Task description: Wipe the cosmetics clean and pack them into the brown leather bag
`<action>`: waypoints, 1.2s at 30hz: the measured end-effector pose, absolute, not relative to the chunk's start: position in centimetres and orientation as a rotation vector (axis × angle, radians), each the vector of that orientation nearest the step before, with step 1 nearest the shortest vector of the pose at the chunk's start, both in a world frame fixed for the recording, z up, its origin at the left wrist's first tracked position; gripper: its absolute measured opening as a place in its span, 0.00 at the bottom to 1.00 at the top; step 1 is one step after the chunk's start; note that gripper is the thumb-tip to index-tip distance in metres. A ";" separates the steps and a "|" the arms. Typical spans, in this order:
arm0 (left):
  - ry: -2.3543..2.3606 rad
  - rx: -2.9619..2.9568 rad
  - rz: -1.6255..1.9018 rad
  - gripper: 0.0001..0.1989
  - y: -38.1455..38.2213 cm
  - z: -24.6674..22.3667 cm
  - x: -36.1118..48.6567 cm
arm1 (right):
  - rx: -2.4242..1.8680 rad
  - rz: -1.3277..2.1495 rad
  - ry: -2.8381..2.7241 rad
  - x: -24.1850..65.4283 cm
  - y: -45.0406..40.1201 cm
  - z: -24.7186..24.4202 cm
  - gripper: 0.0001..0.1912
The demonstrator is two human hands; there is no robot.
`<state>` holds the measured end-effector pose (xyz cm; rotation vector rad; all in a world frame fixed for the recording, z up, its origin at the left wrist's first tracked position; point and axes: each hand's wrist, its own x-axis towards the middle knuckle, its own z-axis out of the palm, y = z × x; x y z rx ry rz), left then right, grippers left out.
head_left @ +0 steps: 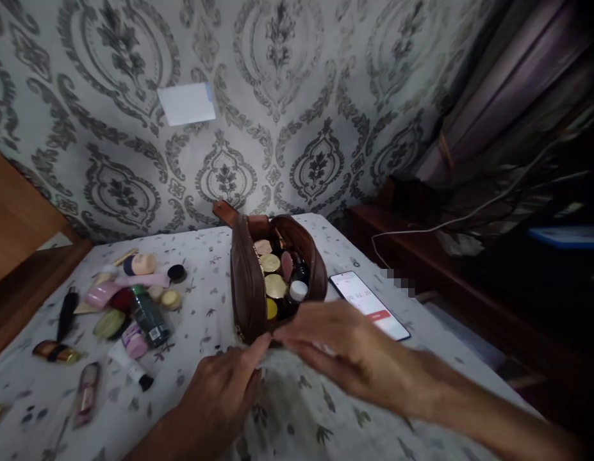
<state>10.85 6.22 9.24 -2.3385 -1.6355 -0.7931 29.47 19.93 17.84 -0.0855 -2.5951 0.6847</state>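
Note:
A brown zip-up cosmetics bag stands open on the bed-like surface, filled with several jars and bottles. Inside it are gold-lidded jars, a white-capped bottle, a yellow lid and a dark pink round item. My left hand is at the bag's near end, its index finger stretched against the rim and the other fingers curled. From the right, my right hand reaches the same near rim, fingers pressed together and slightly blurred. Its fingertips close at the bag's edge; exactly what they pinch is partly hidden.
Loose cosmetics lie to the left: a dark green bottle, a white tube, a lip gloss and a black lid. A lit phone lies right of the bag. Behind stands a patterned wall.

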 end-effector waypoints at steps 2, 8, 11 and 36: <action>-1.627 -2.322 -0.825 0.19 5.4 8.8 10.4 | -0.076 0.778 -2.571 29.2 17.6 15.5 0.15; -1.792 -2.230 -0.667 0.15 2.5 6.1 8.7 | -0.238 1.095 -2.540 26.4 13.7 9.5 0.16; -1.882 -2.230 -0.518 0.08 0.6 5.1 8.6 | -0.368 1.259 -2.482 25.2 12.9 7.9 0.16; -2.624 -1.530 -0.622 0.15 -1.9 9.6 0.8 | -0.618 1.818 -1.796 16.9 8.4 3.8 0.32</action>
